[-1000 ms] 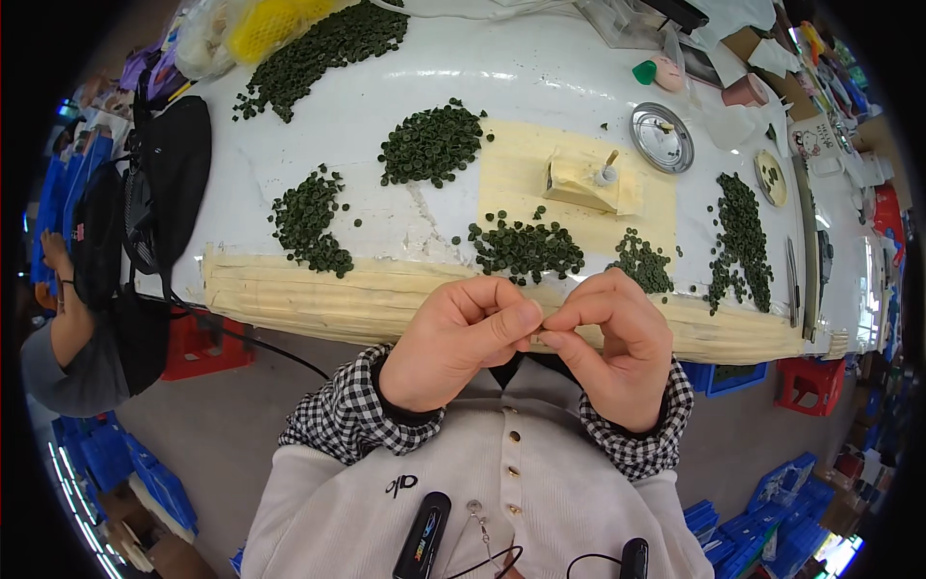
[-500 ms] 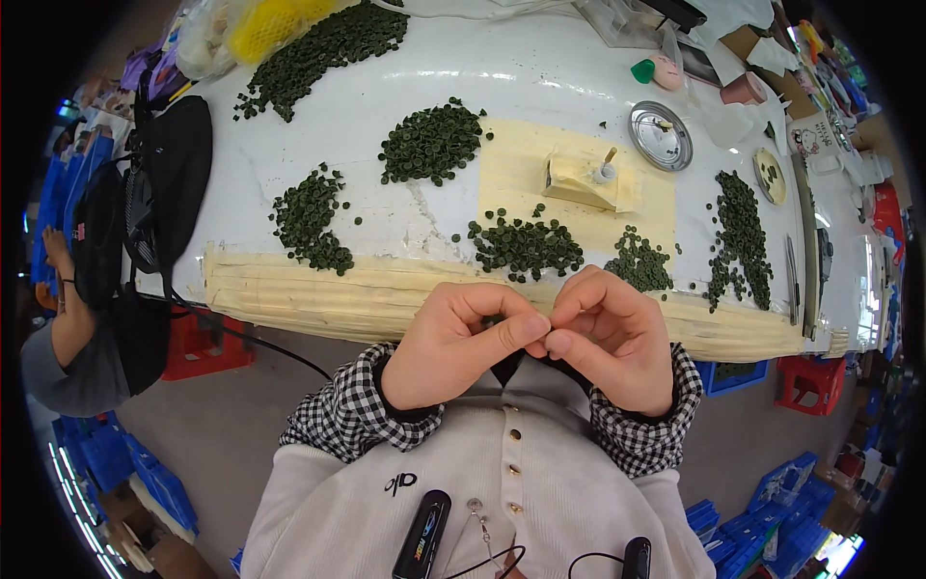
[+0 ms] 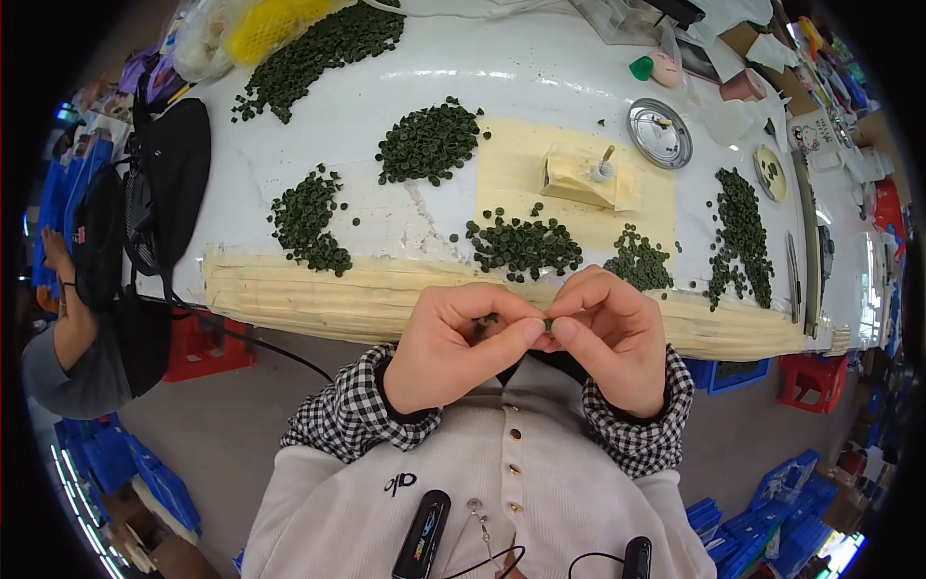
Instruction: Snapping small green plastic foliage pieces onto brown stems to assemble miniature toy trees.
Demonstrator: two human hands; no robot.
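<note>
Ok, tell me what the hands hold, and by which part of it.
A small green piece, pinched at the fingertips of the left hand and right hand; they hide most of it, so its gripped part cannot be told.

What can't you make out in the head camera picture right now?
- Green piece: head view, mostly covered by the left hand and right hand.
- Yellow netting: head view, cut off by the top edge.
- Bits on the cream dish: head view, too small to identify.

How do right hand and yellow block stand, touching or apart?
Apart: the head view plainly shows yellow sheet between the right hand and the yellow block.
</note>
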